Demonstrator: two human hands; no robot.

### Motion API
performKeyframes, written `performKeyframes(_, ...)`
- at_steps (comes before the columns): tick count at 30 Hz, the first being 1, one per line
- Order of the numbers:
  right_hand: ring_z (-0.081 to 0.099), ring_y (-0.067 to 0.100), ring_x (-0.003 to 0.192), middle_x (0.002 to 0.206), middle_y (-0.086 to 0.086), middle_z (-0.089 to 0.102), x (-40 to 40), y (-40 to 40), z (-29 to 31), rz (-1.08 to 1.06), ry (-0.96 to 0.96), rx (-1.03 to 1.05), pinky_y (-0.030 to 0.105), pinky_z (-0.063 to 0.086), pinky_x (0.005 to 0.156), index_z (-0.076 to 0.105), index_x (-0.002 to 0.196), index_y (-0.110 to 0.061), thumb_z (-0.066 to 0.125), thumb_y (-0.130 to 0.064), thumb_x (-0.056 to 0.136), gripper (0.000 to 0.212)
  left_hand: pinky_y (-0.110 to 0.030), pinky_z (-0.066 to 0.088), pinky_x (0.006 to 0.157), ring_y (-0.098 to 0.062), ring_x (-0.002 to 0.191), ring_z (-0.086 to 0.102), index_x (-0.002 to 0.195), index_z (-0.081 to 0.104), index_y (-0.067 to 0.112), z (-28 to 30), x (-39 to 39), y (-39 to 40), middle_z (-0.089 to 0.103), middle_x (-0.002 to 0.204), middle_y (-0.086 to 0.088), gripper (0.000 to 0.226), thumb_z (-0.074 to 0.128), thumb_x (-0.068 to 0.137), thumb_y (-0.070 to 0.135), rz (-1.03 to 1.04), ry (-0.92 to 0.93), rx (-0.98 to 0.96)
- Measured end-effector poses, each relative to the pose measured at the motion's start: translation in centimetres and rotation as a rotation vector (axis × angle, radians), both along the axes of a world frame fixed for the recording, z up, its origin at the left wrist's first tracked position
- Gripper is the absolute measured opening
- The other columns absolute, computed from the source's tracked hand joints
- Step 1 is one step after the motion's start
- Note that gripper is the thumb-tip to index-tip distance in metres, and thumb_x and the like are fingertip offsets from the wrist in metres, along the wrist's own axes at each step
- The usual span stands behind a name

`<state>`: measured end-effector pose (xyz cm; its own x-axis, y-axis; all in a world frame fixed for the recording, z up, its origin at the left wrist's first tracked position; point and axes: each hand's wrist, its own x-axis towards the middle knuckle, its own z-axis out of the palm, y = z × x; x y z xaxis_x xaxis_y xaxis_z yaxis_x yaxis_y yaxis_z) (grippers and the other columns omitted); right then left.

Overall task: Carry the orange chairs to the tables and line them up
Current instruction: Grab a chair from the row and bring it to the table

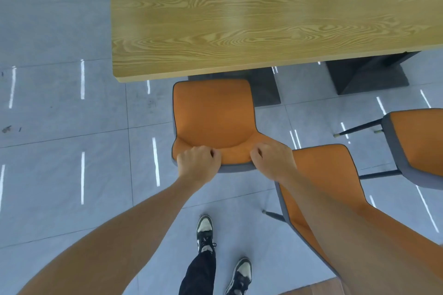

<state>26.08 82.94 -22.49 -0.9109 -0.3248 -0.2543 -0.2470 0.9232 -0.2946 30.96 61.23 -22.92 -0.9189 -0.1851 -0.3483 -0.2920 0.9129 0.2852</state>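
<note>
orange chair [213,115] sits facing the wood table [263,19], front edge of the seat just at the table's near edge, close to the dark pedestal base [266,88]. i've got it by the top of the backrest: left hand [197,161] and right hand [273,160] both curled over the rim, fingers wrapped onto the orange face, one each side of centre. reads as a two-point grip so the chair stays square to the table edge while i nudge it in; one-handed it would likely yaw. can't tell if the legs are on the floor or just off it, they're hidden under the seat. second orange chair [330,187] is just to the right, partly behind my right forearm, angled off the table line, so not lined up yet. third orange chair [417,141] further right, also skewed, thin dark legs showing. my guess: first chair nearly placed, two left to square up. grey tile floor [60,103] with ceiling light reflections, my sneakers [205,230] below. no containers in view, tabletop shows nothing on it in frame.
</note>
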Motion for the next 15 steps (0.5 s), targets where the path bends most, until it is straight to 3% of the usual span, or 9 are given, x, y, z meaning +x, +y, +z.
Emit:
performKeyframes(3,0.044,0.011,0.068,0.066,-0.015,0.042,0.7,0.6,1.1,0.026,-0.058,-0.052,0.033,0.043,0.071,0.037,0.061,-0.034,0.032,-0.035,0.099,0.039,-0.03,0.03,0.057,-0.022,0.061,0.054,0.058,0.06,0.015,0.1,0.4,0.6,0.058,0.057,0.002,0.051,0.034,0.099,0.029,-0.032,-0.029,-0.03)
performKeyframes(5,0.047,0.012,0.08,0.076,-0.018,0.045,1.8,1.7,2.2,0.016,-0.045,-0.092,0.035,0.046,0.086,0.046,0.071,-0.037,0.032,-0.035,0.103,0.035,-0.037,0.041,0.075,-0.028,0.075,0.06,0.064,0.057,0.018,0.3,0.7,1.3,0.065,0.071,0.0,0.048,0.029,0.101,0.029,-0.053,-0.041,-0.044)
performKeyframes(7,0.054,0.015,0.104,0.106,-0.011,0.06,3.5,3.5,3.2,0.013,-0.03,-0.103,0.034,0.043,0.1,0.062,0.106,-0.026,0.035,-0.033,0.105,0.028,-0.048,0.04,0.097,-0.033,0.096,0.06,0.083,0.064,0.018,0.8,1.1,2.8,0.07,0.095,-0.005,0.048,0.024,0.102,0.037,-0.068,-0.075,-0.061)
performKeyframes(9,0.043,0.017,0.134,0.147,-0.002,0.049,5.2,5.8,4.6,0.027,-0.072,-0.054,0.036,0.034,0.112,0.048,0.143,-0.02,0.036,-0.035,0.105,0.042,-0.054,0.031,0.108,-0.036,0.112,0.052,0.104,0.063,0.015,1.6,2.0,5.5,0.064,0.113,-0.01,0.05,0.023,0.103,0.045,-0.085,-0.102,-0.073)
performKeyframes(10,0.035,0.019,0.142,0.157,0.0,0.039,5.9,6.9,5.2,0.025,-0.111,-0.019,0.038,0.03,0.115,0.04,0.151,-0.02,0.035,-0.037,0.105,0.049,-0.056,0.028,0.11,-0.037,0.119,0.048,0.115,0.06,0.013,2.0,2.6,6.9,0.06,0.121,-0.013,0.052,0.024,0.103,0.049,-0.104,-0.105,-0.091)
performKeyframes(13,0.029,0.026,0.147,0.162,0.007,0.029,7.7,10.9,6.5,-0.02,-0.195,0.084,0.044,0.027,0.119,0.036,0.153,-0.018,0.032,-0.041,0.105,0.054,-0.057,0.022,0.117,-0.046,0.141,0.026,0.145,0.039,0.008,3.4,4.7,11.6,0.037,0.15,-0.025,0.064,0.028,0.102,0.055,-0.123,-0.079,-0.09)
performKeyframes(15,0.027,0.03,0.148,0.162,0.008,0.029,9.1,14.3,7.1,-0.029,-0.221,0.114,0.046,0.026,0.119,0.037,0.152,-0.017,0.03,-0.043,0.105,0.054,-0.056,0.026,0.118,-0.045,0.145,0.021,0.146,0.039,0.01,4.3,6.2,15.0,0.029,0.155,-0.026,0.059,0.03,0.103,0.05,-0.102,-0.069,0.04)
